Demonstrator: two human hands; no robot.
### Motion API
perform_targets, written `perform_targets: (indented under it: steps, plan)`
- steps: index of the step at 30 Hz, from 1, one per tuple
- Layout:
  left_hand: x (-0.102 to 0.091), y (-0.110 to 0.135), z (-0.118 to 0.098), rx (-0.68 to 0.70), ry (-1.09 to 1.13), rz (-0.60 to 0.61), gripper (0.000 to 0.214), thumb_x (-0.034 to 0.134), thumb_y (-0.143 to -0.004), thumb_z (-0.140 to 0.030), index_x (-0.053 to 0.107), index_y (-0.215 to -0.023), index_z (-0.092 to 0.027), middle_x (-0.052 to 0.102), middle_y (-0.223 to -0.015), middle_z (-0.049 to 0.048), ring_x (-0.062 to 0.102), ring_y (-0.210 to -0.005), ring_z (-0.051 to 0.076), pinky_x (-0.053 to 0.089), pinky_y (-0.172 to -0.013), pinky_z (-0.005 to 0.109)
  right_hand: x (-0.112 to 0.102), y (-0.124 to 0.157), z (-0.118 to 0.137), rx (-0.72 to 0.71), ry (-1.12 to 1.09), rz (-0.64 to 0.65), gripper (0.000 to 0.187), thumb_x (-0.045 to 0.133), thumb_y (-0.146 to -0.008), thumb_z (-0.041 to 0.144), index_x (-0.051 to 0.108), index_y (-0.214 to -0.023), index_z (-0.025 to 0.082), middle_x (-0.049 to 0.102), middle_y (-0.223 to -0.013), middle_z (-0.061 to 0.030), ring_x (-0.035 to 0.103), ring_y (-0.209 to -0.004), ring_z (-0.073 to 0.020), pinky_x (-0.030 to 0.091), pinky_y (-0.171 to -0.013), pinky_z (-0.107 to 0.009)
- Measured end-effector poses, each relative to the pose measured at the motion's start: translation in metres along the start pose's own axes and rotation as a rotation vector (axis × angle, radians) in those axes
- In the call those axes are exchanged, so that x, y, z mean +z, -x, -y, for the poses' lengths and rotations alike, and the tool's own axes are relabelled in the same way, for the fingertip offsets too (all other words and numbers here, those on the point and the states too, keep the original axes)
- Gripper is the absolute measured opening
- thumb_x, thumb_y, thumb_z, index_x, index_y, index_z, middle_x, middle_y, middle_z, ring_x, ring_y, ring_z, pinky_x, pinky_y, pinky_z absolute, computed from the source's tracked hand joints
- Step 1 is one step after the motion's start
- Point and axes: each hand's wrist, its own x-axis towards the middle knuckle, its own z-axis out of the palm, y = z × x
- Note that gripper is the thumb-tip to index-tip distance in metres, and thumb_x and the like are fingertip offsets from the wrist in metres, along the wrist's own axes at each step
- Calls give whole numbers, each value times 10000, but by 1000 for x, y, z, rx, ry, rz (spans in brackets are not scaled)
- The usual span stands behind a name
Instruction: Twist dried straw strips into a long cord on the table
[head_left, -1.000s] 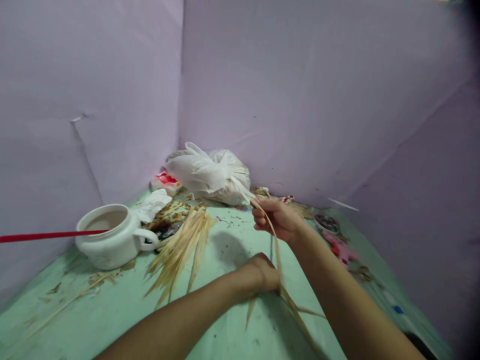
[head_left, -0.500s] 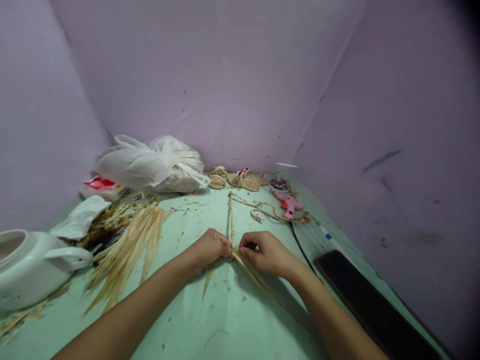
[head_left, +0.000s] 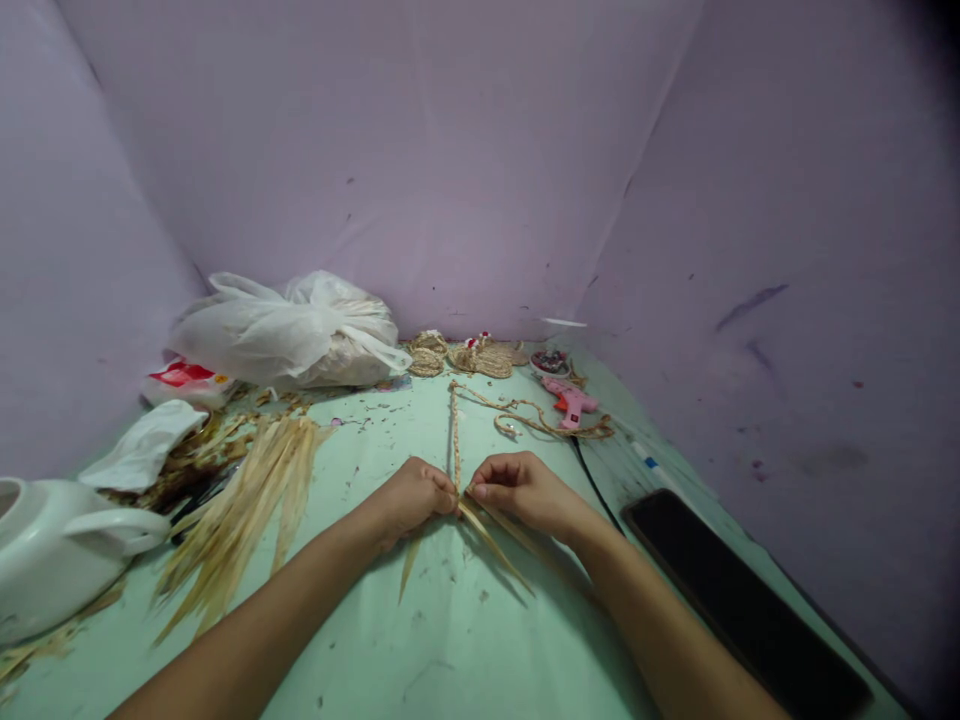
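Observation:
A thin braided cord [head_left: 454,430] of dried plant fibre runs straight back from my hands over the green tabletop, then bends off to the right. My left hand [head_left: 420,497] is closed, pinching the near end of the braid. Close beside it, my right hand [head_left: 521,490] pinches a pale fibre strip between thumb and fingers. Loose fibre strips [head_left: 499,550] fan out from the braid's end toward the lower right, partly under my right hand. One short strip [head_left: 409,568] sticks out below my left hand.
To the left lie a bundle of dry strips [head_left: 247,520] and a white ceramic pot [head_left: 52,560]. Behind them sits a white plastic bag [head_left: 292,330]. Woven pieces [head_left: 480,358] lie by the wall. A pink glue gun [head_left: 571,400] and a black phone-like slab [head_left: 742,600] are to the right.
My right hand has closed in toward my left hand at the braid's end. The loose strips have separated, one now apart from the strip in my right hand. The view has shifted slightly.

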Motion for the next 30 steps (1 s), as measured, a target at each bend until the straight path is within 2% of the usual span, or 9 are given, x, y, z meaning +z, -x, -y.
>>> perform_targets:
  steps: [4,9,11,15,19,24,27,30]
  plan:
    - [0,1,-1,-23,5,-14,67,493,-537,-182,527,-513,-128,260,-314,-83,146,-298,18,48,-353,205,3,0,-1,-10,-45,46,130,592,-630,246,585,-654,118,523,-552,20,410,-493,-58,333,-495,-180]
    - [0,0,-1,-16,-1,-8,61,489,-537,-177,508,-495,-137,258,-322,-83,152,-295,21,52,-351,210,9,-2,-3,81,-68,-16,154,604,-586,185,560,-720,122,520,-540,27,415,-467,-59,312,-448,-169]
    - [0,0,-2,-6,-1,-5,67,488,-539,-175,493,-482,-140,256,-325,-81,149,-301,22,52,-354,213,10,-2,-4,80,14,-13,142,581,-606,197,569,-723,119,515,-538,25,411,-470,-63,309,-447,-172]
    - [3,2,-4,9,-32,-19,78,486,-543,-170,506,-479,-130,266,-335,-76,157,-322,21,72,-366,211,7,-2,-6,24,341,-35,158,515,-663,254,605,-638,126,511,-521,18,397,-481,-71,296,-453,-182]
    - [6,3,-5,16,-90,-43,76,479,-534,-154,514,-474,-122,296,-345,-66,186,-344,26,103,-377,205,7,-1,0,57,581,-96,173,495,-655,255,631,-652,148,554,-549,-4,427,-496,-91,281,-447,-197]
    - [7,-5,5,49,-122,-84,70,481,-511,-130,484,-442,-123,317,-364,-56,221,-380,36,135,-391,208,14,4,16,89,805,-178,162,512,-622,262,649,-646,179,607,-589,-28,475,-532,-118,257,-463,-221]
    - [10,-9,9,79,-132,-115,90,454,-486,-98,437,-403,-128,279,-357,-61,200,-380,34,116,-393,216,21,6,23,149,860,-244,135,525,-593,246,645,-612,187,616,-587,-39,493,-537,-129,242,-459,-228]
    - [13,-7,6,48,-59,-114,122,424,-475,-87,371,-379,-141,242,-333,-67,176,-354,28,92,-385,217,28,5,25,219,804,-297,132,526,-586,244,641,-603,181,620,-582,-52,495,-522,-130,236,-445,-225]
